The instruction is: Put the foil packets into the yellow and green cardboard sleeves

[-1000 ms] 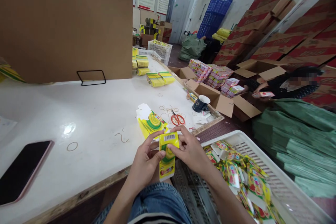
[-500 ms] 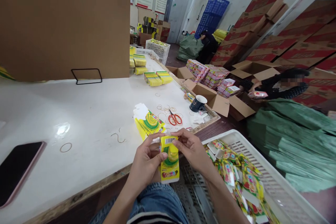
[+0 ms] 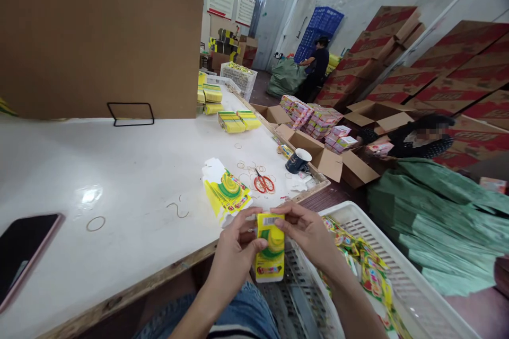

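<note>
A small yellow and green carton point(image 3: 271, 254) with a barcode near its top is held upright between my hands, over the gap between table and basket. My left hand point(image 3: 240, 246) grips its left side, thumb across the front. At the upper right corner my right hand point(image 3: 304, 228) pinches it near the barcode. Just beyond, flat yellow carton blanks point(image 3: 228, 190) lie on the white table point(image 3: 143, 169). To my right, a white plastic basket point(image 3: 413, 275) holds many small yellow packets point(image 3: 371, 270). The carton's back is hidden from view.
Red-handled scissors point(image 3: 263, 183), rubber bands point(image 3: 96, 223) and a dark mug point(image 3: 298, 161) are on the table. A phone point(image 3: 27, 254) lies at left. Bundled yellow cartons point(image 3: 238, 121) sit farther back. A co-worker point(image 3: 421, 137) sits beyond a green sack point(image 3: 429, 222); another person point(image 3: 318, 66) stands behind.
Both hands and the carton have shifted slightly right in view, still gripping it the same way. The person at the back has straightened up beside the green sack.
</note>
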`<state>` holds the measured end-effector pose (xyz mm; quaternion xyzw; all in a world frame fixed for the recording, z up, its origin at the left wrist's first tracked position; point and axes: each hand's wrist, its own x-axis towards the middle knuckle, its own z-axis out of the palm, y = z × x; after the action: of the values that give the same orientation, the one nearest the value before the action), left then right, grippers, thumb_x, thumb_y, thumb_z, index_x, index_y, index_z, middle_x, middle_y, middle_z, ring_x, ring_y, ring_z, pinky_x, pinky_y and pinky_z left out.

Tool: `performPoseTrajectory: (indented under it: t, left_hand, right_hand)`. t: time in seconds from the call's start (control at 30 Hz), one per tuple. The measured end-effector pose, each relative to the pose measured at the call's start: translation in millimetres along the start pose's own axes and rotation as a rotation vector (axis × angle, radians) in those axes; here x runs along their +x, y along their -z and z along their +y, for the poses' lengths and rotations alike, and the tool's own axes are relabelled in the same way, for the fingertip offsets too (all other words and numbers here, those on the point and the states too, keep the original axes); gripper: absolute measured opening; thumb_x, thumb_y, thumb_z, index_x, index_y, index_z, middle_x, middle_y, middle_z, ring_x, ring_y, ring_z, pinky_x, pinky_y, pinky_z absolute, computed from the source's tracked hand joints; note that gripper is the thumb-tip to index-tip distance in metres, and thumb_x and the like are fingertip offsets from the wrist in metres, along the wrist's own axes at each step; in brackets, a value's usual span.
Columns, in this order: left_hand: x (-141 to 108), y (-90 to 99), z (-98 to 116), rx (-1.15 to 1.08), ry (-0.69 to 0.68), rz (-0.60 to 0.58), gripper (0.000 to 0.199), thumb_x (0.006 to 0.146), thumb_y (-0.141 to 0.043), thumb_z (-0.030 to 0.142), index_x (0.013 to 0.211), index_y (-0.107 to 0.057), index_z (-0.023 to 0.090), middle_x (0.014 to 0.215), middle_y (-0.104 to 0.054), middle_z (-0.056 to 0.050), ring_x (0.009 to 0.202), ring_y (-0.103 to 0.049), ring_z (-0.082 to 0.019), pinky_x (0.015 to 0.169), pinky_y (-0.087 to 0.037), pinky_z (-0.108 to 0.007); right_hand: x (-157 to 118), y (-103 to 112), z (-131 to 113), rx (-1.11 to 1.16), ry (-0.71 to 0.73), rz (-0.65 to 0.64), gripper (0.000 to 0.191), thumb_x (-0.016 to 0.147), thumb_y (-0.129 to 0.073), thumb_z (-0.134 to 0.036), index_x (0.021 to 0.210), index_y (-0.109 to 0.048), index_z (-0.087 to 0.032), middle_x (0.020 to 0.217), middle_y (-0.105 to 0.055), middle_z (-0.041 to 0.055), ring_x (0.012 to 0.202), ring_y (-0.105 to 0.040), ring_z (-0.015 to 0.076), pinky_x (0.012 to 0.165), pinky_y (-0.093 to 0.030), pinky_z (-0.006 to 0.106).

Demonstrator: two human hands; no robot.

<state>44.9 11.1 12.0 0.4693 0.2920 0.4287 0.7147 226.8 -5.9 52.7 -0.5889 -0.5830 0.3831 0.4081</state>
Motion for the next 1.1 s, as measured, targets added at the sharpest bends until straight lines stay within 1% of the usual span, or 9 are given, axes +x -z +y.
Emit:
performPoseTrajectory:
  t: [0.13,0.2,0.27,0.33,0.47,0.6,0.7,0.87,1.1]
  left_hand:
    - [5.9,17.5,-2.9,0.548,-0.277,0.200,0.039,0.086,-0.057,0.024,0.124,-0.053,0.025,0.134,-0.057,-0.008,0.127,-0.048,-0.025,0.110,-0.033,-0.046]
    - [10.8,31.2,-7.3,0.768,-0.373,0.297,0.043,0.088,-0.055,0.027,0.130,-0.049,0.024,0.140,-0.051,-0.009,0.137,-0.036,-0.025,0.116,-0.016,-0.051]
    - [15.5,42.8,-15.0,0.906,-0.379,0.314,0.047,0.088,-0.053,0.026,0.134,-0.044,0.022,0.141,-0.051,-0.010,0.139,-0.031,-0.025,0.117,-0.006,-0.055]
    - [18.5,50.3,-23.4,0.967,-0.355,0.276,0.049,0.089,-0.052,0.023,0.136,-0.041,0.021,0.139,-0.053,-0.011,0.137,-0.037,-0.025,0.116,-0.003,-0.057]
    - [17.5,56.5,-29.8,0.981,-0.337,0.241,0.047,0.089,-0.051,0.022,0.136,-0.042,0.023,0.137,-0.055,-0.009,0.132,-0.044,-0.024,0.116,-0.004,-0.057]
    - [12.9,54.0,-19.5,0.772,-0.321,0.383,0.044,0.088,-0.053,0.030,0.131,-0.048,0.023,0.138,-0.054,-0.010,0.138,-0.034,-0.026,0.116,-0.013,-0.055]
    - [11.6,48.4,-7.6,0.309,-0.318,0.496,0.049,0.084,-0.060,0.036,0.129,-0.051,0.022,0.141,-0.051,-0.011,0.137,-0.036,-0.028,0.112,-0.029,-0.048]
    - [8.4,44.0,4.8,-0.251,-0.240,0.175,0.051,0.075,-0.071,0.041,0.121,-0.060,0.020,0.129,-0.062,-0.013,0.121,-0.054,-0.030,0.101,-0.043,-0.039]
    - [0.1,42.3,7.5,-0.279,-0.213,0.069,0.040,0.078,-0.070,0.036,0.113,-0.067,0.018,0.118,-0.068,-0.011,0.114,-0.059,-0.028,0.100,-0.043,-0.035]
  right_hand:
    - [-8.1,56.2,0.1,-0.728,0.103,0.319,0.027,0.081,-0.057,-0.044,0.085,-0.072,-0.022,0.086,-0.069,0.0092,0.085,-0.061,0.0284,0.079,-0.044,0.043]
    - [0.3,61.2,3.9,-0.860,0.163,0.405,0.031,0.080,-0.056,-0.048,0.088,-0.072,-0.021,0.092,-0.069,0.0120,0.091,-0.059,0.0309,0.085,-0.041,0.047]
    - [20.1,38.6,10.6,-0.735,0.160,0.349,0.033,0.080,-0.058,-0.046,0.098,-0.070,-0.021,0.100,-0.068,0.0128,0.096,-0.059,0.0299,0.087,-0.041,0.046]
    - [47.4,-2.4,19.0,-0.490,0.085,0.262,0.031,0.078,-0.063,-0.040,0.100,-0.069,-0.020,0.100,-0.069,0.0120,0.093,-0.059,0.0278,0.085,-0.043,0.042]
    - [90.9,-67.1,31.0,-0.362,0.077,0.226,0.014,0.068,-0.069,-0.030,0.076,-0.070,-0.019,0.081,-0.070,0.0080,0.083,-0.061,0.0257,0.080,-0.045,0.038]
    - [90.0,-65.7,31.4,-0.216,0.059,0.275,0.023,0.075,-0.062,-0.038,0.081,-0.069,-0.017,0.077,-0.070,0.0081,0.076,-0.062,0.0250,0.071,-0.047,0.037]
    - [68.9,-60.5,25.6,-0.044,0.043,0.250,0.036,0.080,-0.058,-0.045,0.100,-0.064,-0.016,0.076,-0.071,0.0061,0.070,-0.064,0.0219,0.063,-0.049,0.033]
    - [34.1,-82.7,14.4,0.608,-0.114,0.082,0.035,0.067,-0.078,-0.039,0.092,-0.064,-0.019,0.073,-0.072,0.0018,0.067,-0.066,0.0170,0.069,-0.051,0.031]
    - [16.1,-83.2,2.2,0.558,-0.103,-0.029,0.031,0.071,-0.077,-0.039,0.091,-0.069,-0.017,0.088,-0.072,0.0059,0.081,-0.064,0.0189,0.079,-0.050,0.032]
